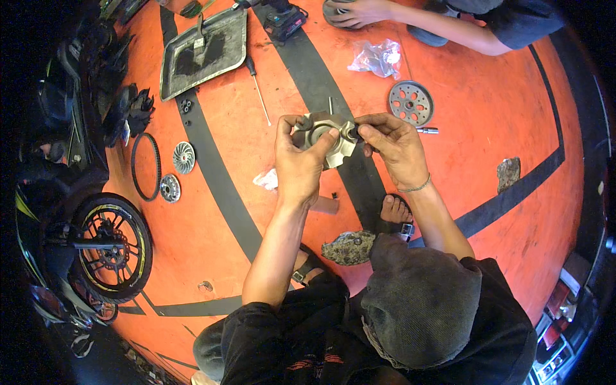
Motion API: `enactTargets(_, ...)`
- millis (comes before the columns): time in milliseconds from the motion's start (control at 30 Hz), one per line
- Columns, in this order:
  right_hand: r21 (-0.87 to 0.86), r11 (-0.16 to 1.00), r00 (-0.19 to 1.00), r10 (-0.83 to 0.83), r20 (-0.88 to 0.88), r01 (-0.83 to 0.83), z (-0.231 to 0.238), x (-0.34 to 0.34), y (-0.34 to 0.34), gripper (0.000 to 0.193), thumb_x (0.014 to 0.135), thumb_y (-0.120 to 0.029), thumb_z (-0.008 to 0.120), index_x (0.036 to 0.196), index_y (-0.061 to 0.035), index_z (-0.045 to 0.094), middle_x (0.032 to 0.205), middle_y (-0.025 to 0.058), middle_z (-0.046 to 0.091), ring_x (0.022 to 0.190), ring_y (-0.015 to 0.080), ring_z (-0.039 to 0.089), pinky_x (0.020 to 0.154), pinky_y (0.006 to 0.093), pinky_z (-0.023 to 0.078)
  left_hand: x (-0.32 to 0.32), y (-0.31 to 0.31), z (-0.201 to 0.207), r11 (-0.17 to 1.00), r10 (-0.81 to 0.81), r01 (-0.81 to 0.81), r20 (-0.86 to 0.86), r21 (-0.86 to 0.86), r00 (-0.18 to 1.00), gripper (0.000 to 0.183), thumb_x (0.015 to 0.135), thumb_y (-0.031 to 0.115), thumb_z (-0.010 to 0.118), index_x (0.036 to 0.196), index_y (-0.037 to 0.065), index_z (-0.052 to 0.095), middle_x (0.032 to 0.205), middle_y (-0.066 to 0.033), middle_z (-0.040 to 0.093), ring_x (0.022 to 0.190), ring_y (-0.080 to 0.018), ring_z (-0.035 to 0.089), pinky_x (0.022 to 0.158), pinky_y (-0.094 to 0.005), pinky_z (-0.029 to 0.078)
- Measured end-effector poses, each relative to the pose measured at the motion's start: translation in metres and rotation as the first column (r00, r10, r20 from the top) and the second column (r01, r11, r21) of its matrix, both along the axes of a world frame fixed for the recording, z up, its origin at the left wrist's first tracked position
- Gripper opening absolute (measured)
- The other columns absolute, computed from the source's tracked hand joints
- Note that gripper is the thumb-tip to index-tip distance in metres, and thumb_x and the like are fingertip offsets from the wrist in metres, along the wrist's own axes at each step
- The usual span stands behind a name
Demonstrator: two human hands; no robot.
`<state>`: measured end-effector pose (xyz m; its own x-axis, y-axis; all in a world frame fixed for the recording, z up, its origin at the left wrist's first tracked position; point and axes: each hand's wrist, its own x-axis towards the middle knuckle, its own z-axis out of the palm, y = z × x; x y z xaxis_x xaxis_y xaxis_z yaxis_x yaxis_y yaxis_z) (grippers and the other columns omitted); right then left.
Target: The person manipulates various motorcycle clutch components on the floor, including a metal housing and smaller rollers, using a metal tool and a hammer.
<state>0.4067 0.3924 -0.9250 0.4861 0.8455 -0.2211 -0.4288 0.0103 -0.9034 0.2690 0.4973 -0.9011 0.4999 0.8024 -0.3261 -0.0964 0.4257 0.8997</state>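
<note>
Above an orange floor (487, 96) crossed by dark grey stripes, a squatting person holds a silvery metal pulley face (324, 138) with curved ramp pockets up in front of them, between both hands. The left hand (296, 160) is wrapped around its left edge, thumb pressed across the front. The right hand (393, 147) is pinched narrow on the right rim, fingertips closed on a small dark piece there; what that piece is cannot be told. The part looks like cast metal, so probably stiff, fairly heavy for its size and possibly greasy; the thick outer rim seems the safest place to grip, away from the pockets. On the floor just beyond the right hand lie a round perforated disc (410, 102) and a short metal pin (427, 130). Farther away sit a crumpled plastic bag (377, 58), a screwdriver (258, 86) and a dirty metal tray (204, 51). To the left are a black drive belt (145, 165), a finned disc (183, 157) and a motorcycle wheel (110, 247). Another person's hand (359, 11) works at the far edge
</note>
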Motion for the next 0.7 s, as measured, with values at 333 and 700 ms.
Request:
enactTargets(333,-0.084,0.996,0.989,0.049,0.136,-0.038,0.012,0.012,0.005,0.022,0.089,-0.018,0.077,0.103,-0.0008,0.075,0.088,0.0018,0.071,0.073,0.0062,0.059,0.063,0.0217,0.046,-0.005,0.001,0.001,0.990,-0.120,0.126,0.082,-0.068,0.989,0.038,0.086,-0.001,0.073,0.117,0.003,0.052,0.104,-0.0089,0.066,0.091,-0.0149,0.066,0.075,-0.0278,0.056)
enactTargets(700,-0.094,0.992,0.939,0.105,0.327,-0.078,0.006,0.023,0.002,0.025,0.089,-0.019,0.077,0.104,0.0005,0.075,0.091,0.0036,0.072,0.083,0.0112,0.066,0.073,0.0258,0.050,-0.004,0.003,0.001,0.942,-0.170,0.220,0.205,-0.253,0.964,0.039,0.093,-0.004,0.061,0.126,0.007,0.042,0.109,-0.0131,0.064,0.096,-0.0256,0.070,0.074,-0.0400,0.065)
